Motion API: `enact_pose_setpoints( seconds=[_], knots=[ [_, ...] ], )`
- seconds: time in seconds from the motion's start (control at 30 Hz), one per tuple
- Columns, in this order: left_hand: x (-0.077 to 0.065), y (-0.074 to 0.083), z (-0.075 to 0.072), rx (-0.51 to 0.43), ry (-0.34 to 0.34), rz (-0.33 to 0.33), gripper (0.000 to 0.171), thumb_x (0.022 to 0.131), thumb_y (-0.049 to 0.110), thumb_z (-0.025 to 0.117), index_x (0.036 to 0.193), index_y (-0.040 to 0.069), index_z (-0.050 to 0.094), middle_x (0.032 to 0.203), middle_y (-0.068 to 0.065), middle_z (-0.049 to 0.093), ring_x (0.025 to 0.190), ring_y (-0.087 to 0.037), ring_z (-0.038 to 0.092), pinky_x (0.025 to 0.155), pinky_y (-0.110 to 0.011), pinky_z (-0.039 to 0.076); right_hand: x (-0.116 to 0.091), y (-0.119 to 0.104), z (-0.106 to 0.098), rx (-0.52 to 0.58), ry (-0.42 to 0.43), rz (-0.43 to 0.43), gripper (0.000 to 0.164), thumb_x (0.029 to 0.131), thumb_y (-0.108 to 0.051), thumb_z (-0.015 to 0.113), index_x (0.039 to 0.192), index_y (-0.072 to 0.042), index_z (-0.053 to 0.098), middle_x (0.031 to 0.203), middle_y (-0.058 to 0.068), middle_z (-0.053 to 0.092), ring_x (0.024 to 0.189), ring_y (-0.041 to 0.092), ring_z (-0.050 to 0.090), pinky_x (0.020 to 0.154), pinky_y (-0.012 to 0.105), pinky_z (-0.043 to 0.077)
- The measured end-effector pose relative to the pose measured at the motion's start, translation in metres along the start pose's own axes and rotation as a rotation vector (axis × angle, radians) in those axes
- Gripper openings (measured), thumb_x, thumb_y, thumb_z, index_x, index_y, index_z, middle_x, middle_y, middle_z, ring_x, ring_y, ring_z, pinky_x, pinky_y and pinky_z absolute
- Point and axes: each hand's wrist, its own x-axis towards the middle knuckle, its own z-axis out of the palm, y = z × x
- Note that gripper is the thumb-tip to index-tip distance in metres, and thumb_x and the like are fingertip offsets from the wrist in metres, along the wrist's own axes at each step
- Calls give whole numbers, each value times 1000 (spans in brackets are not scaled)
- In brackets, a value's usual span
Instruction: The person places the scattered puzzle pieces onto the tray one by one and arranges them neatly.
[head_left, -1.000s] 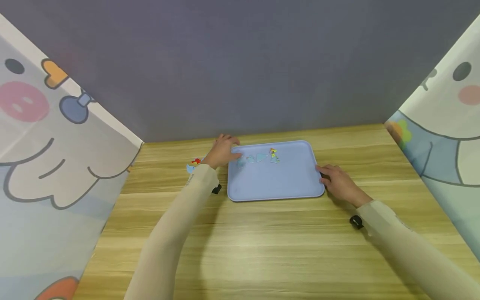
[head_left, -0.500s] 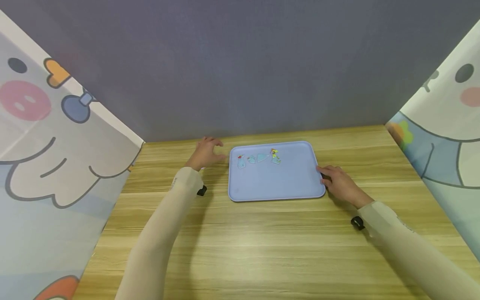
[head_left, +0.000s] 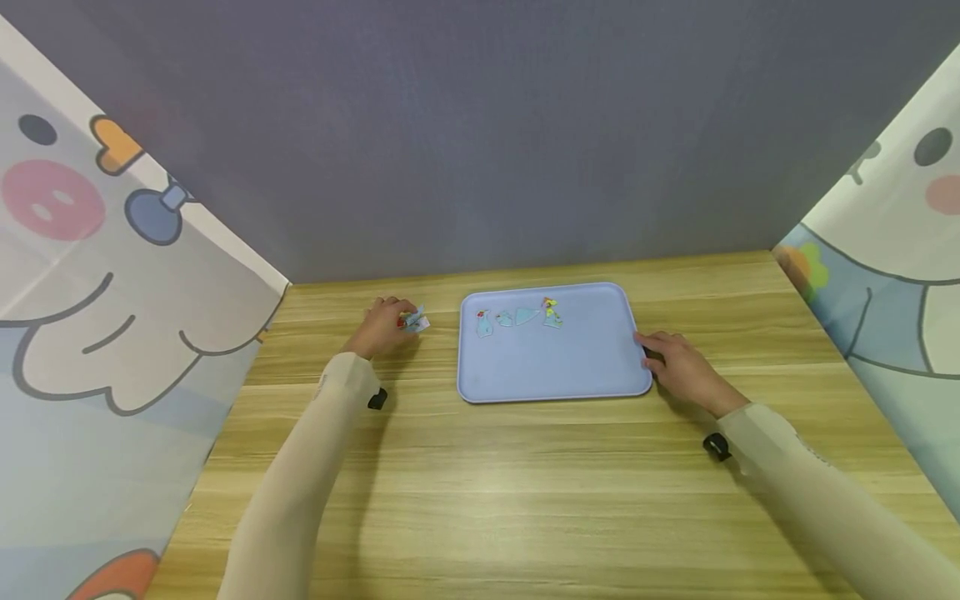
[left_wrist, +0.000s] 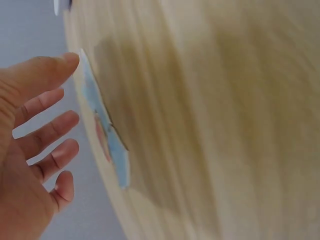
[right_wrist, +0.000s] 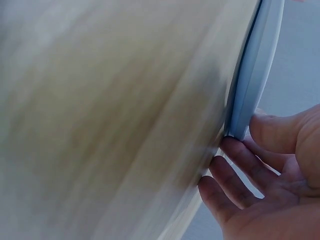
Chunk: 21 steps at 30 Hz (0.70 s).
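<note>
My left hand (head_left: pixel 378 327) is just beside a small group of flat printed puzzle pieces (head_left: pixel 415 321), light blue with red and yellow, on the table left of the tray. In the left wrist view, the thumb tip comes right up to one end of the pieces (left_wrist: pixel 102 125), while the other fingers hang loosely curled and apart. A light blue rectangular tray (head_left: pixel 551 367) lies to the right. My right hand (head_left: pixel 682 371) holds its right edge; in the right wrist view, the thumb (right_wrist: pixel 275 132) lies on the rim with fingertips on the other side.
Several similar light blue pieces (head_left: pixel 527 316) lie in a row along the tray's far side. Behind the wood-grain table (head_left: pixel 480 492) stands a grey panel (head_left: pixel 480 142). Cartoon-printed panels (head_left: pixel 90 333) flank both sides.
My left hand has moved left, off the tray's left side to the pieces on the table. A piece at the tray's left end now shows uncovered. My right hand stays at the tray's edge.
</note>
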Motion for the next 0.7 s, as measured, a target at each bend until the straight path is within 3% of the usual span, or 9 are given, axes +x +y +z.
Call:
enact_pose_setpoints(
  seconds=[0.17,0.4,0.7],
  knots=[
    [-3,-6,3,42,26,-28,49,84,21,73,127,5,55,126,-18,49,122,-45,31,96,-69,18,0,0,0,0,-1,0,48,91,0,57,136,9,42,125,29,49,112,47,43,93,59,34],
    [-3,-16,4,59,31,-132,48,85,21,70,127,7,53,125,-18,50,117,-43,35,94,-66,21,0,-1,0,-1,-4,4,48,92,-1,57,136,9,42,126,29,48,113,47,42,93,59,33],
    [-9,-19,4,54,47,-142,40,87,17,67,123,6,54,114,-18,52,109,-40,39,91,-62,26,0,-1,0,-4,2,1,48,91,-1,58,136,9,42,124,29,49,112,47,43,93,59,34]
  ],
)
